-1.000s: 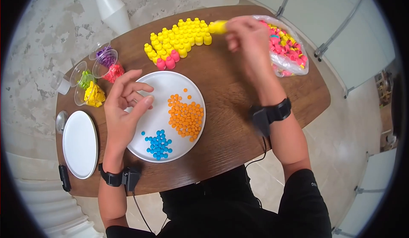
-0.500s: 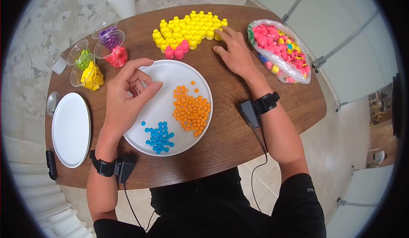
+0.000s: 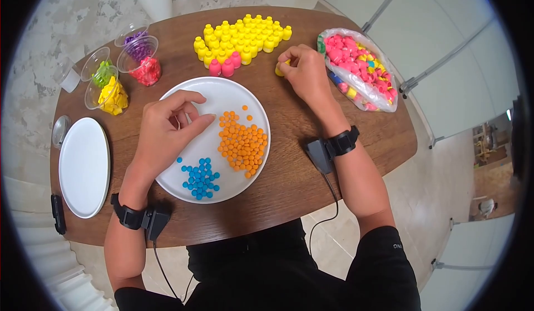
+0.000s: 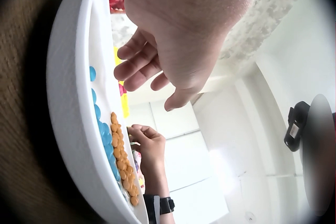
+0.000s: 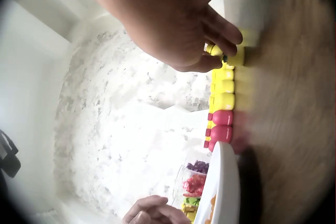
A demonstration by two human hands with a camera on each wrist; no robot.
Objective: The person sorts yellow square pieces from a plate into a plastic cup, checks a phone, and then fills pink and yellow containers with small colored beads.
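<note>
In the head view my right hand [image 3: 311, 76] pinches a small yellow bottle [image 3: 280, 69] near the tabletop, just in front of a block of similar yellow bottles [image 3: 239, 37]. The right wrist view shows thumb and fingers around that bottle [image 5: 237, 56]. A short row of pink bottles [image 3: 227, 68] lines the front of the block. My left hand [image 3: 161, 130] hovers over the left side of a round white plate [image 3: 222, 95], fingers loosely bent and holding nothing. Orange candies [image 3: 242, 147] and blue candies [image 3: 200, 178] lie on the plate in separate heaps.
A clear plastic bag [image 3: 370, 97] of pink and yellow pieces sits at the back right. Clear cups with purple, red, green and yellow pieces [image 3: 113, 97] stand at the left. An oval-looking white plate [image 3: 84, 169] and a black object [image 3: 58, 213] lie near the left edge.
My right hand first carried a yellow bottle over to the block's right end, then touched a bottle there. Now it has drawn back toward me with a yellow bottle. The left hand stays over the plate.
</note>
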